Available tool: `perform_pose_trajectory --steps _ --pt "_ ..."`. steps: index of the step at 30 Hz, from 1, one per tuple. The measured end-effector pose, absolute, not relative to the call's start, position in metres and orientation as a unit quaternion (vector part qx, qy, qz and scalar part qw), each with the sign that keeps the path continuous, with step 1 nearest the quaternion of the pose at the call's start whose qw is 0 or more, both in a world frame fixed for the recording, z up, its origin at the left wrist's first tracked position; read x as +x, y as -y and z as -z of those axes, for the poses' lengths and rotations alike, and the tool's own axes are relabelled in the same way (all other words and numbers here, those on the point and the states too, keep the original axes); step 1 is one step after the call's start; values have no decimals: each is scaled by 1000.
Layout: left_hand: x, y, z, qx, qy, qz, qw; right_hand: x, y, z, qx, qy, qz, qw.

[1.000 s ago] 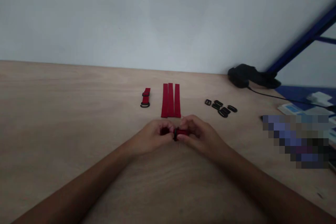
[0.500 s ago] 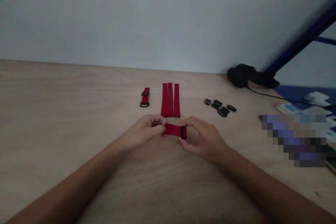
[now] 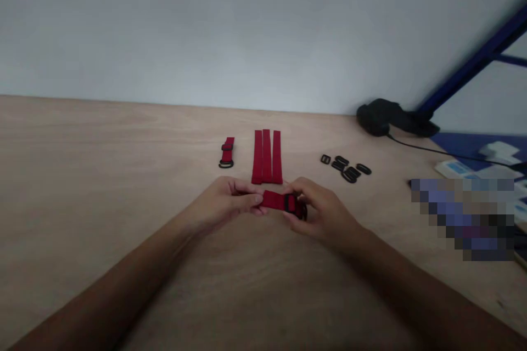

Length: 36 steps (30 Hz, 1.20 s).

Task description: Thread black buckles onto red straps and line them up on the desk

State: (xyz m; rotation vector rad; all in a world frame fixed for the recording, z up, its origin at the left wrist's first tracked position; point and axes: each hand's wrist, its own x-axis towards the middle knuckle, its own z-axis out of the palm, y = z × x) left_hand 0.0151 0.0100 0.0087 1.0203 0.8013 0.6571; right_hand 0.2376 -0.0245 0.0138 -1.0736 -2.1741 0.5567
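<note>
Between my hands is a red fabric strap (image 3: 273, 201) threaded through a black plastic buckle (image 3: 295, 206). My left hand (image 3: 228, 204) pinches the strap's near end between thumb and fingers. My right hand (image 3: 317, 214) grips the strap at the buckle, its fingers partly hiding the buckle. Just beyond my hands lie several flat red straps (image 3: 267, 157) side by side, not touched. A finished short red strap with black rings (image 3: 226, 152) lies to their left.
Several black plastic slides and rings (image 3: 346, 167) lie right of the straps on the light wooden table (image 3: 123, 175). A black device with a cable (image 3: 385, 118) sits at the back right by the wall. Papers and a pixelated patch lie at the right edge.
The strap has turned and shifted slightly right, and the buckle is now more covered by my right hand's fingers. My left hand has moved slightly closer to the strap's middle.
</note>
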Motion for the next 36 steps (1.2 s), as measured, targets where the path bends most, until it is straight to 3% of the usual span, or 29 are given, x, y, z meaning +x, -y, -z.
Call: perform_pose_trajectory --steps 16,26,36 --pt "13 -10 -13 569 -418 -270 655 231 23 -7 -408 846 -218 266" --pt "10 -8 -15 614 -488 -186 592 245 14 -4 -389 889 -172 167" --pt "5 -6 -13 814 -422 -149 369 245 14 1 -434 874 -157 155"
